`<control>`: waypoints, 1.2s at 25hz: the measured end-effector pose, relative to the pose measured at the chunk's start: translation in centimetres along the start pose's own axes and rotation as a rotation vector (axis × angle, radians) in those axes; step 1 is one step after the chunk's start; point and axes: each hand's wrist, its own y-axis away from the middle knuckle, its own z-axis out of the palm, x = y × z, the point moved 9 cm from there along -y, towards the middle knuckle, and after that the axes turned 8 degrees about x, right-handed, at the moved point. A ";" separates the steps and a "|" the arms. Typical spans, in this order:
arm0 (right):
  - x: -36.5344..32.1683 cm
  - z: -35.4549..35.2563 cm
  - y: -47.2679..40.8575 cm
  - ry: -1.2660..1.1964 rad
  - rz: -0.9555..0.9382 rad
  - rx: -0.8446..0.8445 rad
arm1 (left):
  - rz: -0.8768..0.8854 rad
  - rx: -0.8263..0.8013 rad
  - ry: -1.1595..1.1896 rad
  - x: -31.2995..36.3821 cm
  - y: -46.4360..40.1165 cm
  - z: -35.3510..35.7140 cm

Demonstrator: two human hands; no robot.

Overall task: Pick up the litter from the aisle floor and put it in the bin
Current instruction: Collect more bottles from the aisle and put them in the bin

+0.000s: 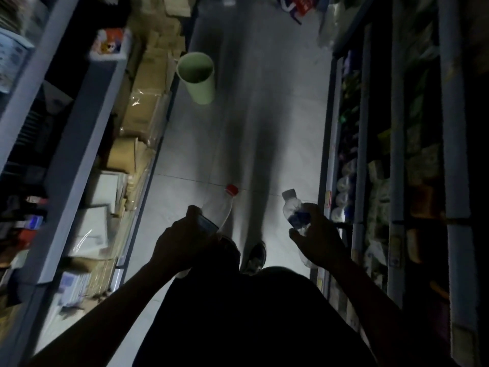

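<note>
Two plastic bottles are in your hands as you stand in a dim shop aisle. Your left hand (182, 242) has its fingers curled around a clear bottle (219, 210), whose red cap sticks out just beyond your fingertips. Your right hand (315, 234) pinches a crumpled bottle with a blue label (295, 210), its cap pointing up past your fingers. Well ahead of both sets of fingers, nearer the left shelving (79, 133), a pale green bin (199, 83) stands upright on the grey tiled floor (277, 115). One shoe (255, 256) shows between your hands
</note>
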 end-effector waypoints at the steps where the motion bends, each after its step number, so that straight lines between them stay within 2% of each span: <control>1: -1.6 -0.3 -2.2 0.009 -0.030 -0.011 | -0.034 0.008 0.014 -0.4 -1.1 -0.6; 6: -9.7 -0.9 -13.9 0.023 -0.157 -0.033 | -0.174 0.051 0.082 -2.1 -8.8 -4.1; 10: -13.7 -1.6 -21.4 0.040 -0.135 0.009 | -0.165 0.057 0.128 -0.4 -17.7 -8.1; 15: -13.6 -3.8 -27.0 0.031 -0.023 0.048 | -0.013 0.068 0.123 6.0 -28.9 -13.2; 22: -11.1 -9.4 -36.8 0.010 0.168 0.113 | 0.162 0.038 0.055 18.4 -43.7 -16.4; 27: -14.1 -13.8 -49.5 -0.034 0.105 0.073 | 0.067 0.036 0.024 24.1 -52.3 -17.8; 30: -18.3 -16.2 -57.3 -0.026 -0.029 0.043 | 0.030 0.024 0.036 25.9 -55.6 -18.6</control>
